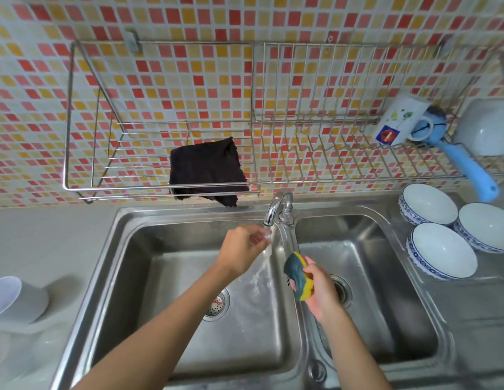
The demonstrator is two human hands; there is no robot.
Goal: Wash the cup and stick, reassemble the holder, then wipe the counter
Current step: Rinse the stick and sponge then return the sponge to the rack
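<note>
**Two hands over the double sink, tap running**

Your right hand [319,291] sits nearest, at the divider between the two basins, fingers wrapped round a yellow-and-green sponge [297,275]. Just behind it lies the right basin's drain [343,291].

Your left hand [242,249] reaches farther in, over the left basin, directly under the faucet [276,206] spout. Water pours over its curled fingers. Spray blurs them, so you cannot tell whether they pinch anything. The stream falls on toward the left basin's strainer [217,304].

On the counter left of the sink [104,277], well apart from both hands, the grey cup [22,301] lies tilted, its pale inside facing left.

On the right drainboard, three white bowls [442,250] with blue-patterned rims stand upright close together, their insides bare white.

Farther back, a wire rack [301,181] hangs on the tiled wall. A dark cloth [205,167] drapes over its front rail just behind the faucet. Its far right end holds a white mug [397,119] on its side, a blue-handled brush [470,167] jutting out above the bowls, and a white dish [487,128].
</note>
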